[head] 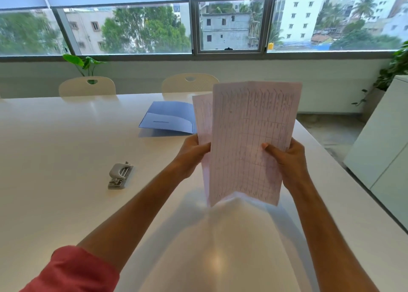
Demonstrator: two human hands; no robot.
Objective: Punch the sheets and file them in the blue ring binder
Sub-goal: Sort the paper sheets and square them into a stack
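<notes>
I hold a small stack of printed sheets [247,137] upright above the white table [55,148], their grid of lines facing me. My left hand [192,155] grips the left edge, my right hand [287,159] grips the right edge with the thumb on the front. One sheet sticks out to the left behind the front one. The blue binder [167,118] lies open flat on the table behind the sheets, partly hidden by them. A grey hole punch [120,175] sits on the table to the left of my left forearm.
Two white chairs [87,86] stand at the table's far side under a wide window. A white cabinet [384,141] stands to the right beyond the table edge, with potted plants [397,66] near it.
</notes>
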